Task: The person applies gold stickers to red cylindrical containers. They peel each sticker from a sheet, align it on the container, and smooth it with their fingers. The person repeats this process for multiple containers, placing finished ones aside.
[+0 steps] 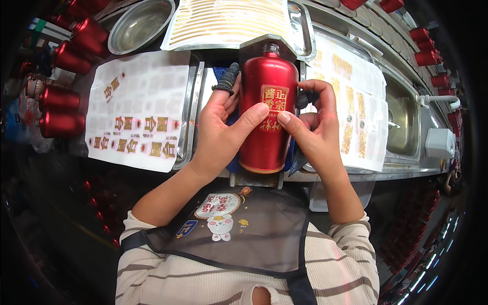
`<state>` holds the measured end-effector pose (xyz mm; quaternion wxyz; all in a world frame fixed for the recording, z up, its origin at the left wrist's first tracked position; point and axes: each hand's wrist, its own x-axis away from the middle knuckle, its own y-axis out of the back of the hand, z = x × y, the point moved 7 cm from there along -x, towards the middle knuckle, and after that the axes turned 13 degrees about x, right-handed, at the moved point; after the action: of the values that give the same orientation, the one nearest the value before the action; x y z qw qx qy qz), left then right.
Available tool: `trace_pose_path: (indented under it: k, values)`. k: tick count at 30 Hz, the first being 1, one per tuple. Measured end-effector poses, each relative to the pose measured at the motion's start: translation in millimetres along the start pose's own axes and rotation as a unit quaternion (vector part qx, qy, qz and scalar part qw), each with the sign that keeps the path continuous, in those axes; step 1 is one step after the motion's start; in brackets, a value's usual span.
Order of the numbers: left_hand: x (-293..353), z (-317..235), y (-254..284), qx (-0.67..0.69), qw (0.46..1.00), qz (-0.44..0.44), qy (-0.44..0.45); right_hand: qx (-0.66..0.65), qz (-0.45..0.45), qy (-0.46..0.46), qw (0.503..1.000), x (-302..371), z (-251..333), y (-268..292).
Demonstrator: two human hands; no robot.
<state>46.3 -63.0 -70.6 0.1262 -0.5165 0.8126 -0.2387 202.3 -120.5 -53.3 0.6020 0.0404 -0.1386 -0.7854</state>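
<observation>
A glossy red bottle (267, 145) with a bare threaded neck leans back on a stand, between my two hands. Gold lettering in a square decal (274, 98), with smaller gold script under it, sits on its front. My left hand (223, 119) grips the bottle's left side, its thumb pressed on the decal's lower left edge. A dark ribbed cover sheathes one of its fingers. From the right, my right hand (316, 124) grips the bottle, thumb tip just below the decal. A black cover (305, 98) is on one of its fingers too. Fingers behind the bottle are partly hidden.
At left, a white decal sheet (133, 81) with gold pieces lies on a metal tray (192, 109). Another decal sheet (373, 112) lies at right beside a sink (401, 122) with a faucet (441, 99). Behind are a metal bowl (140, 25) and a gold-striped sheet (229, 23). Red bottles (63, 124) stand at left.
</observation>
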Motion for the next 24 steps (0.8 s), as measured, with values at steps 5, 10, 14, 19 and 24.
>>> trace_pose_path:
  k: [5, 10, 14, 19, 24]
  values:
    - [4.4, -2.5, 3.1, 0.002, 1.0, -0.002, 0.0, -0.097, -0.015, -0.056, 0.994, -16.1, -19.8, 18.3]
    - [16.9, -4.1, -7.6, -0.083, 0.994, 0.064, -0.009, -0.36, -0.047, -0.171, 0.916, -30.4, -75.1, 55.6]
    - [17.8, -4.0, -4.0, -0.092, 0.994, 0.053, -0.008, -0.099, -0.088, 0.056, 0.99, -2.2, 19.7, 31.9]
    - [17.6, 1.6, -5.3, -0.074, 0.996, 0.047, -0.005, 0.22, -0.078, 0.389, 0.891, 2.1, 66.4, 7.3]
    - [18.4, 0.2, -1.4, -0.063, 0.996, 0.06, -0.002, 0.403, -0.125, 0.512, 0.748, -8.1, 69.3, 18.5]
